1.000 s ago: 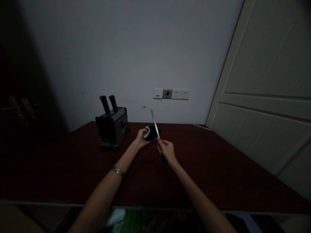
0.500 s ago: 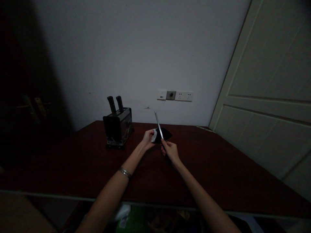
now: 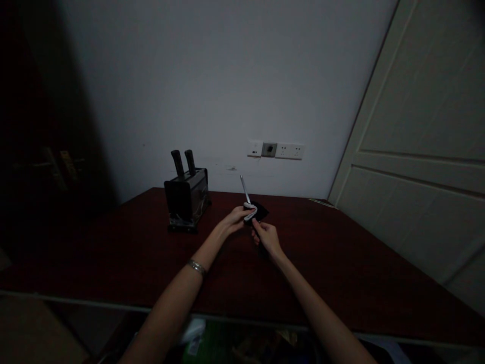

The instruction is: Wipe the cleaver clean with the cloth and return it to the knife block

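My right hand point(image 3: 268, 236) is closed around the dark handle of a knife point(image 3: 244, 188), whose narrow silver blade points up and away from me. My left hand point(image 3: 235, 218) pinches a black cloth point(image 3: 260, 209) with a whitish underside. The cloth is folded around the lower blade, just above my right fingers, and hides that part of it. Both hands are close together above the table, left of them a knife block point(image 3: 187, 197) with two dark handles sticking up.
The dark red-brown table point(image 3: 322, 263) runs back to a pale wall with a row of sockets point(image 3: 275, 150). A white panelled door point(image 3: 417, 202) borders the right side. Beneath the front edge lies something green point(image 3: 215, 344). The room is dim.
My left hand has shifted the cloth from beside the blade to folded around its lower part, covering it. My right hand keeps its grip on the knife. The view has turned slightly left.
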`<move>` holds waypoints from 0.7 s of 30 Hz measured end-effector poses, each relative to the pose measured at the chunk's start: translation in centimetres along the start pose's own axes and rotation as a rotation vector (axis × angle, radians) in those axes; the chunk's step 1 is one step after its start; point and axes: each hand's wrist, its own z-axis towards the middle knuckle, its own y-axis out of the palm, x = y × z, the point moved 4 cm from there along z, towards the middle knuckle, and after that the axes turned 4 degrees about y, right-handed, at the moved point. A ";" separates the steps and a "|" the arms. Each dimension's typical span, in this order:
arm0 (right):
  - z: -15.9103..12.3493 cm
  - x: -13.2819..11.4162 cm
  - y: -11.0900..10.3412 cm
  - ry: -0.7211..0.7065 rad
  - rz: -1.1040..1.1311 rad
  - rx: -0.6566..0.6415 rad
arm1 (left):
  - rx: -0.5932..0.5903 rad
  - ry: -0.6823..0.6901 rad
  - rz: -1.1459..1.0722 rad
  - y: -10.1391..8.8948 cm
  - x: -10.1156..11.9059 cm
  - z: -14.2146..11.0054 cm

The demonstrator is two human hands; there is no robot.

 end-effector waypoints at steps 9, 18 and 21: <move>0.1 0.6 -0.2 0.035 -0.025 0.017 | 0.009 0.063 0.102 0.6 -0.2 -0.2; 0.2 0.7 -0.4 0.054 -0.033 0.004 | -0.193 0.020 0.167 0.0 -0.9 -0.5; 0.2 0.9 -0.3 0.063 -0.029 0.007 | -0.154 0.038 0.184 -0.3 -0.7 -0.5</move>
